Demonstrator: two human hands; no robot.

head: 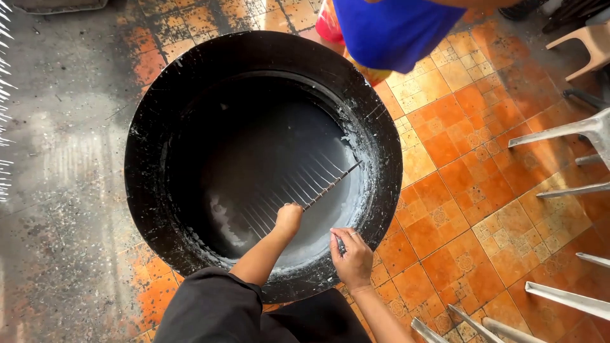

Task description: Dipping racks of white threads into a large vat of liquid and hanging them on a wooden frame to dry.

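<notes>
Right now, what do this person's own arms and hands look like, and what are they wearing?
Both forearms are bare, with no sleeves, gloves or watch showing. The left hand looks plain, with nothing worn on it. The right hand seems to carry a thin ring on one finger. Near the frame's bottom edge, dark clothing covers the person's body.

place: workshop floor | signs: soot-stained orange tiles [457, 209], big blackened drum [152, 171], metal chair legs [559, 133]

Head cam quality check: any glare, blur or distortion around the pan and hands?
Head view: sharp on the left hand and right hand; soft sheen on the wet grey inside of the black pan, no blown-out glare; the rod is crisp; the pan's round rim bulges, wide-lens stretch; white streaks mar the left edge.
</notes>
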